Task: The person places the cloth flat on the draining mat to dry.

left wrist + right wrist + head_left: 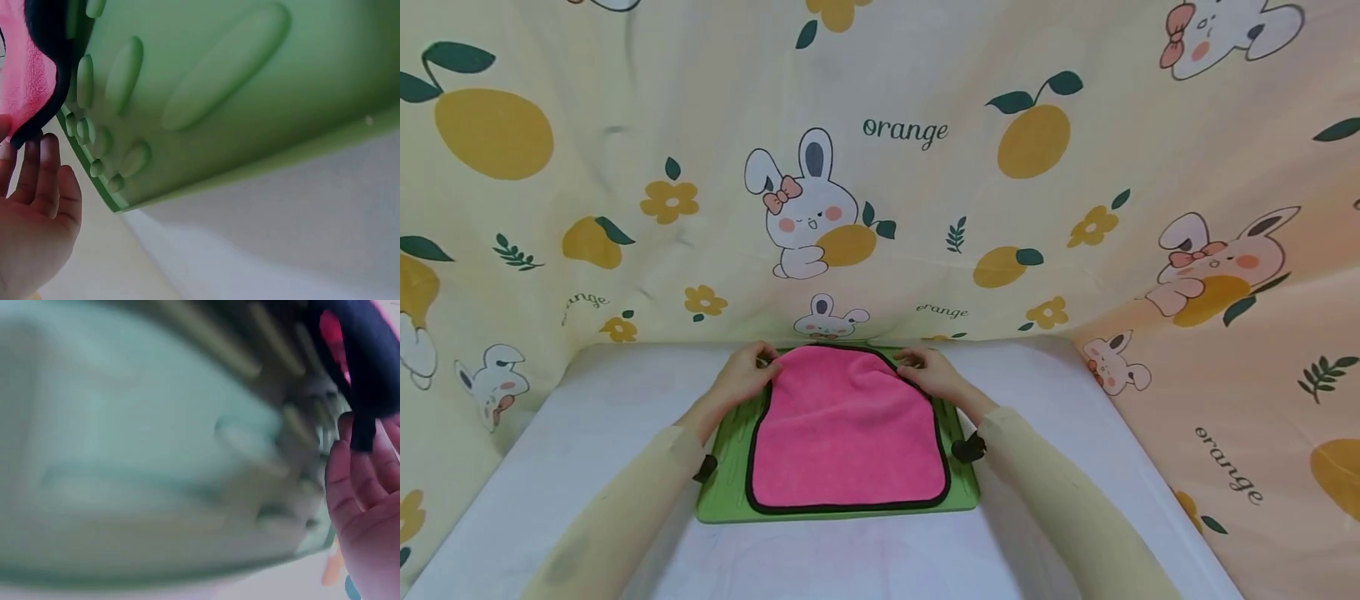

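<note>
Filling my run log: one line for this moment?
left hand pinches pink towel far corner | right hand pinches other | towel on green mat

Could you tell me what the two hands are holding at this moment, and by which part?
Both hold the pink towel by its far corners: left hand the far-left, right hand the far-right.

The word "orange" repeated across the printed curtain [925, 192]

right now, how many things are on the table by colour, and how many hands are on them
pink cloth with black trim: 1
green ribbed mat: 1
hands pinching the cloth's far corners: 2, left hand and right hand
total: 2 things, 2 hands
</note>
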`<state>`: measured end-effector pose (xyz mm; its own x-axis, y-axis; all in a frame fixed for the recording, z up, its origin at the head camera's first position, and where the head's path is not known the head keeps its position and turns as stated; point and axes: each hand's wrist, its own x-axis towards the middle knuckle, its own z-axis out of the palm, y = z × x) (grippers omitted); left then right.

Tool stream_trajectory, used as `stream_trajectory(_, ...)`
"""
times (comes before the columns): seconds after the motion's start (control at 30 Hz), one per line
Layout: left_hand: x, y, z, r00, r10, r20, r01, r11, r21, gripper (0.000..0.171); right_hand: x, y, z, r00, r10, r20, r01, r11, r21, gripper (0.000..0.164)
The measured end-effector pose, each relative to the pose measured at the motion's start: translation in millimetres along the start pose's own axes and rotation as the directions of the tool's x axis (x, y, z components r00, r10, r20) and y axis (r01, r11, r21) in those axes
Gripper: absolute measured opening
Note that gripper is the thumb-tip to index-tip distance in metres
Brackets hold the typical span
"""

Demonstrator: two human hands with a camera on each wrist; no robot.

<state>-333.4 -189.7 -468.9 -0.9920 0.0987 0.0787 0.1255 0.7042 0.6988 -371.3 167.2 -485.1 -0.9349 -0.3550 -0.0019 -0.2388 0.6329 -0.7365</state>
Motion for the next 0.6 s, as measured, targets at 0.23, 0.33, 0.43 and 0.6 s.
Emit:
stream_trajectory(0.23,-0.3,0.4,2.5,1.000,0.013,-0.002,-0.013,1.000,-0.027,0.023,-16.7,11.6,-13.9,0.994,-0.044,0.102,0.051,0.996,-0.067,0.026)
stream_trajectory(0.33,-0.4,-0.4,4.3,1.000,0.023,-0.008,-0.023,0.999,-0.030,0.023,-23.2,13.4,-17.3,0.988,-0.055,0.145,0.069,0.993,-0.092,0.027)
stream_trajectory(0.43,0.6,-1.5,6.3,0.999,0.031,-0.027,-0.032,0.999,-0.034,0.021,-27.2,13.1,-18.8,0.986,-0.062,0.152,0.075,0.994,-0.084,0.026)
stream_trajectory(0.6,1.7,-1.5,7.5,0.997,0.044,-0.063,-0.047,0.998,-0.042,0.017,-27.1,16.0,-19.6,0.996,-0.054,0.075,0.058,0.997,-0.055,0.024)
